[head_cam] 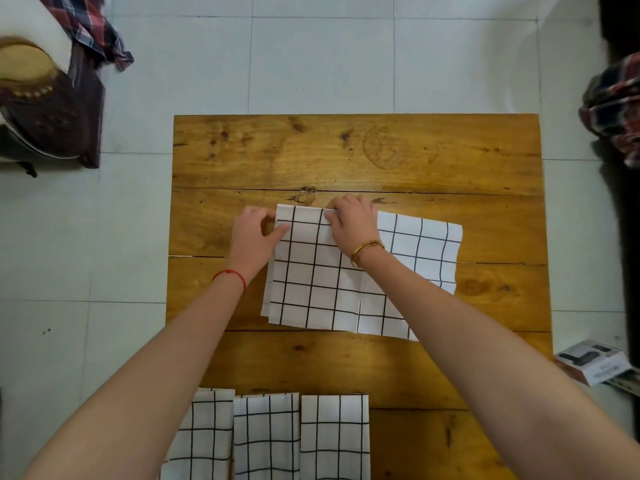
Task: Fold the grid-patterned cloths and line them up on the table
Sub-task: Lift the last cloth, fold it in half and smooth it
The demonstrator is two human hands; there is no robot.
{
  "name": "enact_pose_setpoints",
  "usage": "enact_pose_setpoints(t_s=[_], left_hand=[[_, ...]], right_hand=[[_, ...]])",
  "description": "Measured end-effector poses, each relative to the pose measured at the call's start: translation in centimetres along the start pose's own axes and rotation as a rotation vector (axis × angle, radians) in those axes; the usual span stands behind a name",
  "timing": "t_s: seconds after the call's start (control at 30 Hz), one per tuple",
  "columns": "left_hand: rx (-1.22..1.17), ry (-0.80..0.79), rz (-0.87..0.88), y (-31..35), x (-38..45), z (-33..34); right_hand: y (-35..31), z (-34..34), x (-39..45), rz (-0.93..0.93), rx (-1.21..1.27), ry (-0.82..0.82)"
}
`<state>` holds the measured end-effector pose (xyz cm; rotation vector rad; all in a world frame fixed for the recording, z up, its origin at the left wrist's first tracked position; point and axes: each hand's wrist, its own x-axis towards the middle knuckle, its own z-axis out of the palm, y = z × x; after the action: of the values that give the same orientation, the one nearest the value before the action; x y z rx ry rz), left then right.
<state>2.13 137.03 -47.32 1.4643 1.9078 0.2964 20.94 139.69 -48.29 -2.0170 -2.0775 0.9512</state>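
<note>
Both hands, left (251,233) and right (353,220), pinching cloth (322,282) far edge in fingers, mid-fold on surface (346,154); next, likely square edges, crease.

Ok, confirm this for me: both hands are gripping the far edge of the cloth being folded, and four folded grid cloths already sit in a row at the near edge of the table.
Not four. The head view shows three folded grid cloths in the row; the rest stands.
</note>
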Motion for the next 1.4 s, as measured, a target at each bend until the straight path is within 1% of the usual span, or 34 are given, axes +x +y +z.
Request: enact_pose_setpoints(t_s=[0.07,0.13,0.2,0.27,0.33,0.37,0.43,0.47,0.53,0.57,0.63,0.7,0.8,0.87,1.0,1.27,1.33,1.4], left_hand=[[-0.066,-0.061,-0.029,0.0,-0.2,-0.3],[-0.079,-0.093,-0.042,-0.3,-0.6,-0.6],[-0.071,-0.102,-0.050,-0.8,-0.9,-0.7],[-0.060,-0.086,-0.057,-1.5,-1.2,-0.9],[-0.028,-0.038,-0.071,-2.2,-1.5,-1.0],[-0.007,0.005,-0.081,-2.6,-1.8,-1.1],[0.056,0.129,-0.088,-2.8,-2.4,-1.2],[0.111,0.190,-0.064,-2.8,-2.8,-1.2],[0.277,0.249,0.062,-2.6,-3.5,-1.0],[0.360,0.242,0.143,-2.6,-3.9,-0.8],[0.486,0.166,0.266,-2.7,-4.4,-0.2],[0.580,0.067,0.312,-3.1,-4.5,0.3],[0.676,-0.034,0.291,-3.4,-4.3,0.8],[0.716,-0.071,0.262,-3.6,-4.1,1.0],[0.743,-0.084,0.241,-3.8,-3.5,0.8],[0.756,-0.112,0.223,-3.5,-3.1,1.0],[0.750,-0.114,0.220,-3.5,-3.2,1.1],[0.736,-0.119,0.218,-3.5,-3.2,1.0]], right_hand=[[-0.1,0.0,0.1,-0.011,0.042,-0.018],[-0.4,0.2,0.2,-0.016,0.056,-0.015],[-1.0,0.6,0.1,-0.019,0.053,0.028],[-1.7,0.8,-0.5,-0.062,0.006,0.106],[-2.2,1.2,-1.6,-0.168,-0.098,0.168],[-2.4,1.6,-2.1,-0.223,-0.155,0.171],[-2.8,2.8,-3.2,-0.298,-0.240,0.126],[-2.9,3.4,-3.6,-0.313,-0.272,0.091],[-3.5,4.6,-4.2,-0.314,-0.326,0.010],[-3.8,5.1,-4.3,-0.303,-0.342,-0.024],[-4.3,5.7,-4.4,-0.266,-0.352,-0.075],[-4.7,6.0,-4.4,-0.237,-0.357,-0.114],[-4.8,6.1,-4.5,-0.235,-0.360,-0.150],[-4.6,6.0,-4.3,-0.239,-0.349,-0.170],[-4.4,5.6,-4.0,-0.252,-0.349,-0.180],[-3.7,5.2,-3.8,-0.237,-0.432,-0.160],[-2.1,4.4,-4.1,-0.195,-0.457,-0.143],[0.4,3.1,-4.6,-0.115,-0.467,-0.117]])
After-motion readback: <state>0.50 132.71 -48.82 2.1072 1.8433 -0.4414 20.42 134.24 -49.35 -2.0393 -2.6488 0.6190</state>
